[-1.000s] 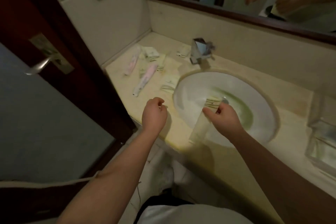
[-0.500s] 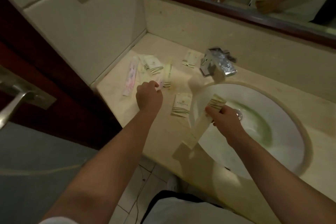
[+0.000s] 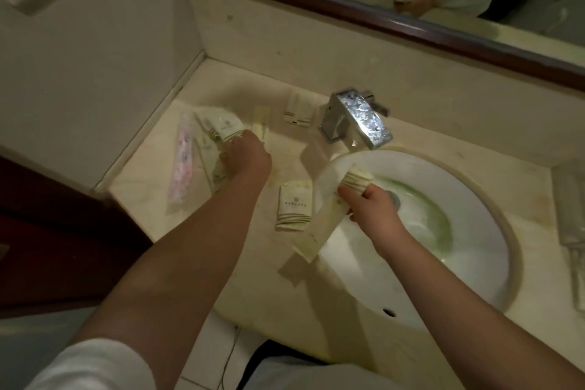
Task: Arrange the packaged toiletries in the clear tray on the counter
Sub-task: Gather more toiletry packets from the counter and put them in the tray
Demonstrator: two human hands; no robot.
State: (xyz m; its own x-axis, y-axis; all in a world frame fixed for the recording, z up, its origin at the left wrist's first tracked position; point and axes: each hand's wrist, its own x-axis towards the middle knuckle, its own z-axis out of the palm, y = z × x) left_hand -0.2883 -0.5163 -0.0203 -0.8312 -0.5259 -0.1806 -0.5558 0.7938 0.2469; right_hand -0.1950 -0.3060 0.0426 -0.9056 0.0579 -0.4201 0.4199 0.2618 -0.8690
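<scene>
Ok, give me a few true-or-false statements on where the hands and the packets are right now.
1. The right hand holds a long cream packet over the sink. True.
2. The left hand hangs off the counter. False: it is down on the pile of packets at the counter's left end.
3. The pink packet lies in the sink. False: it lies on the counter beside the left wall.
4. A small cream packet lies on the counter between the two hands. True.
</scene>
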